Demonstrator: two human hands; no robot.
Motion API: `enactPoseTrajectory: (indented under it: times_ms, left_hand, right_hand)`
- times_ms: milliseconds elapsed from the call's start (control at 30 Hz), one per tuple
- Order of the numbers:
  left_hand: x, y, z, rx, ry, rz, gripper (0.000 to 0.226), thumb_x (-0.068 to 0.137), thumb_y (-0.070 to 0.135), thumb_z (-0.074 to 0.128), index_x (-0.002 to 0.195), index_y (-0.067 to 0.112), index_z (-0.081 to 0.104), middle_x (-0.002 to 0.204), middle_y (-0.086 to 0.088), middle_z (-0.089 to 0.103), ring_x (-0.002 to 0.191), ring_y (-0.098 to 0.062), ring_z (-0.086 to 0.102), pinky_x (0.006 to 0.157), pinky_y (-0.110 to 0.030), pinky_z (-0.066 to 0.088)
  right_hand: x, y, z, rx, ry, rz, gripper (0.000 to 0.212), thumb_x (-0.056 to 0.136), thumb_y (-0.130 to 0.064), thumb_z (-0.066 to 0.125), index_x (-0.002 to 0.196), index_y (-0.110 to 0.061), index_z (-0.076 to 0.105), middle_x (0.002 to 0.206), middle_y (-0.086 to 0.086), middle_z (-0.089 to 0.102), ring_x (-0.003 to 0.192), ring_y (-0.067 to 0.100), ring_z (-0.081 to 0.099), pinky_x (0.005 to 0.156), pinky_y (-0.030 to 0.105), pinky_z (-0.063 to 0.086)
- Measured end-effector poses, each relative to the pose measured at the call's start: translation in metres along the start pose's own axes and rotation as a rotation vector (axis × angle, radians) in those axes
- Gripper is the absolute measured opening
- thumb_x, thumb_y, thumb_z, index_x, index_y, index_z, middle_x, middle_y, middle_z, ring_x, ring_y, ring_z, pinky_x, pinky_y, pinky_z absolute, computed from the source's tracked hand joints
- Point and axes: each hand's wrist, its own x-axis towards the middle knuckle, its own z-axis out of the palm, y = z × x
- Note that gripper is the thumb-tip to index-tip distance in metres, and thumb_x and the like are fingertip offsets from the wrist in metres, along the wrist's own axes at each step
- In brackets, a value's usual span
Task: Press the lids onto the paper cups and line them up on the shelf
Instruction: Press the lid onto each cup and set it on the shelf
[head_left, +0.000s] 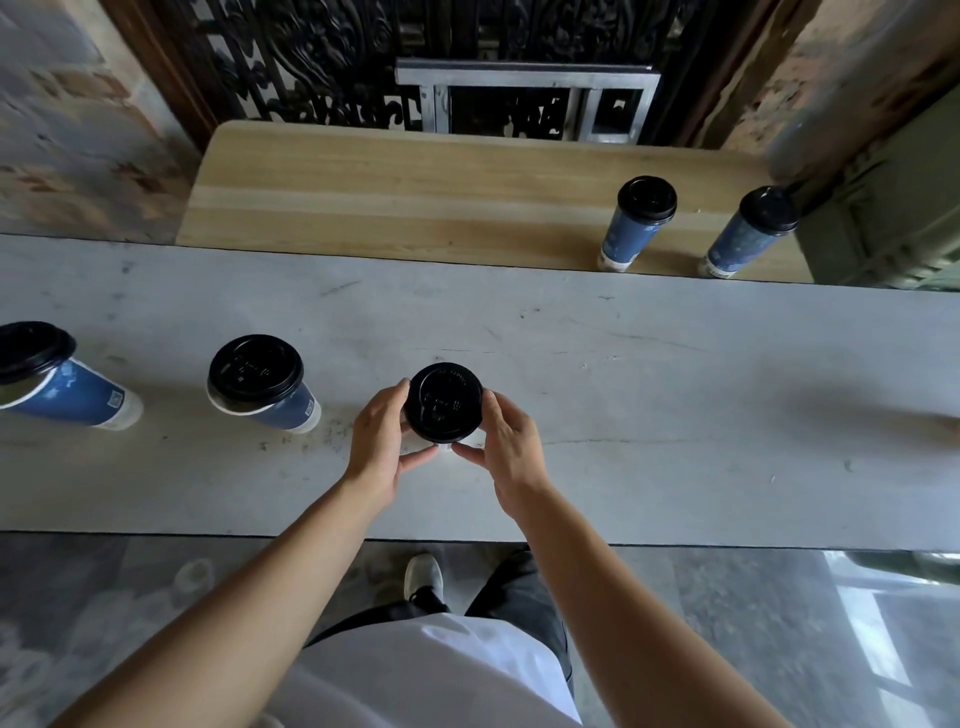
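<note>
While it stands at the middle of the grey counter (675, 389), the paper cup (414, 440) shows only a white sliver under its round black lid (443, 402). The left hand (382, 436) and right hand (506, 447) flank it, each grip curled round the lid's rim, thumbs nearest the body.

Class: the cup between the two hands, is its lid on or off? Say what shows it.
On: the black lid sits over the cup, left hand and right hand gripping its rim. Fully pressed down: cannot tell.
</note>
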Motion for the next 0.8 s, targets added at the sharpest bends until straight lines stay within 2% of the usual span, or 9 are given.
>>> enactPoseTrajectory:
  times_ms: [267, 400, 533, 700, 800]
  left_hand:
    - [-0.001, -0.006, 0.001, 0.014, -0.018, 0.03, 0.025, 0.098, 0.042, 0.058, 0.104, 0.02, 0.067, 0.12, -0.008, 0.067, 0.116, -0.023, 0.064, 0.08, -0.052, 0.061]
    - [0.003, -0.01, -0.001, 0.035, -0.013, 0.056, 0.029, 0.097, 0.047, 0.056, 0.099, 0.019, 0.065, 0.122, -0.011, 0.065, 0.117, -0.025, 0.064, 0.075, -0.048, 0.062]
    - [0.004, -0.011, -0.003, 0.058, 0.009, 0.074, 0.031, 0.099, 0.048, 0.051, 0.1, 0.018, 0.061, 0.123, -0.01, 0.064, 0.116, -0.024, 0.064, 0.069, -0.04, 0.062]
    - [0.003, -0.004, -0.003, 0.081, 0.009, 0.067, 0.028, 0.1, 0.047, 0.05, 0.104, 0.022, 0.064, 0.126, -0.006, 0.062, 0.117, -0.022, 0.062, 0.074, -0.044, 0.063]
    - [-0.002, -0.002, -0.001, 0.085, -0.004, 0.083, 0.027, 0.105, 0.039, 0.043, 0.107, 0.025, 0.065, 0.125, -0.005, 0.062, 0.118, -0.021, 0.061, 0.073, -0.043, 0.062]
  right_hand:
    - [0.001, -0.003, -0.001, -0.053, 0.05, -0.015, 0.035, 0.108, -0.026, 0.038, 0.12, -0.009, 0.066, 0.115, 0.013, 0.068, 0.101, 0.012, 0.067, 0.081, 0.04, 0.063]
    - [0.003, -0.005, 0.004, -0.054, 0.068, 0.037, 0.031, 0.106, -0.024, 0.039, 0.115, -0.01, 0.065, 0.113, 0.013, 0.067, 0.108, 0.024, 0.065, 0.077, 0.045, 0.063]
    - [0.003, -0.004, 0.014, -0.056, 0.088, 0.059, 0.028, 0.105, -0.025, 0.04, 0.113, -0.012, 0.063, 0.109, 0.009, 0.065, 0.108, 0.024, 0.063, 0.073, 0.048, 0.063]
    - [0.001, -0.006, 0.01, 0.102, 0.004, 0.107, 0.029, 0.106, -0.029, 0.043, 0.119, -0.012, 0.064, 0.124, 0.011, 0.064, 0.119, 0.023, 0.061, 0.084, 0.05, 0.061]
    - [-0.006, -0.002, 0.006, 0.192, -0.05, 0.126, 0.031, 0.107, -0.032, 0.044, 0.126, -0.022, 0.065, 0.129, 0.002, 0.066, 0.125, 0.016, 0.058, 0.093, 0.045, 0.058]
